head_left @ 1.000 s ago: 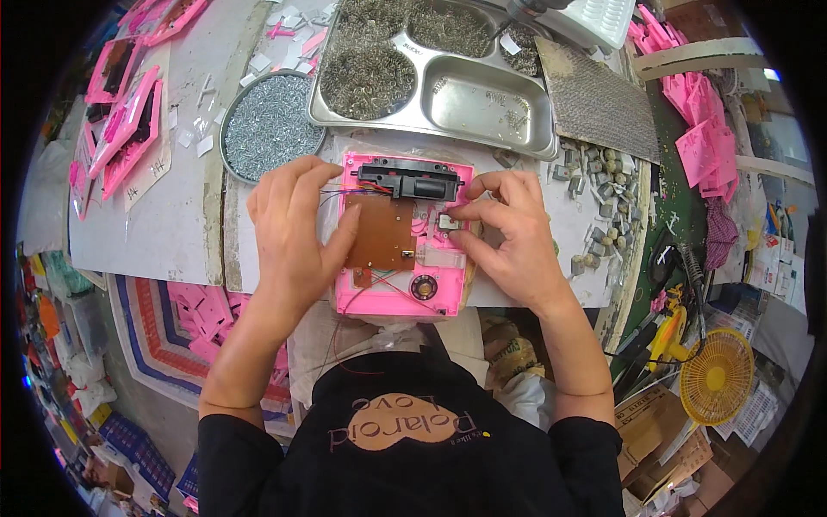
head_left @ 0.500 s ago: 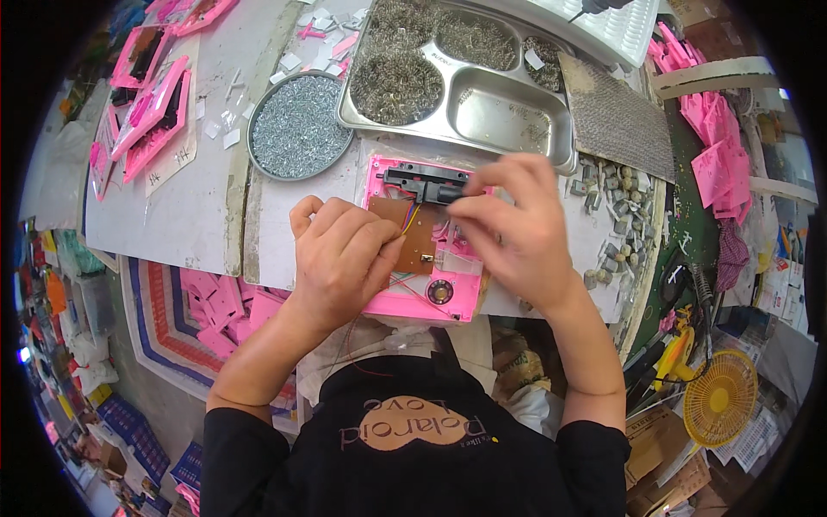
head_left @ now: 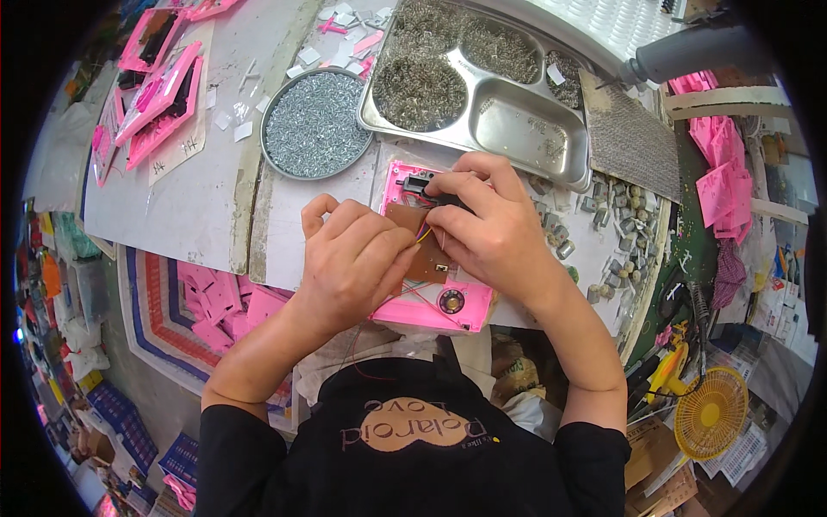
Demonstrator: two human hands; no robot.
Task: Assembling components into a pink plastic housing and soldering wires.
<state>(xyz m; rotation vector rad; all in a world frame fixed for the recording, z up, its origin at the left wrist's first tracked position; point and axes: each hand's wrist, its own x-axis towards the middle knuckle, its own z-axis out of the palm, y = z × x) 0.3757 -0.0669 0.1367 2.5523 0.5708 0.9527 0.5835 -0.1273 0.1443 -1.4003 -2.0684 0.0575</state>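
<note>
— Cluttered and grey, was the bench (head_left: pixel 198 198)?

— Grey and crowded. A pink plastic housing (head_left: pixel 435 306) lay at its near edge, directly under both hands, with a brown circuit board (head_left: pixel 428 258) set inside it and a small round speaker (head_left: pixel 450 301) just below the fingertips.

— And the left hand (head_left: pixel 349 263)?

— Its fingers (head_left: pixel 392 246) were curled down onto the board's left side, pressing on it. Whether they pinched anything beneath, I could not tell.

— The right hand (head_left: pixel 495 228)?

— Its fingers (head_left: pixel 448 194) were closed around a small black part (head_left: pixel 419 183) at the housing's top edge, with thin coloured wires (head_left: pixel 424 233) running between the two hands.

— What lay beyond the fingertips?

— A round metal dish of small screws (head_left: pixel 316 125) beyond the left hand, a compartmented steel tray (head_left: pixel 508 129) holding heaps of tiny metal parts beyond the right. Small grey components (head_left: pixel 616 211) were scattered just right of the right hand, and more pink housings (head_left: pixel 151 77) sat well apart to the far left.
</note>
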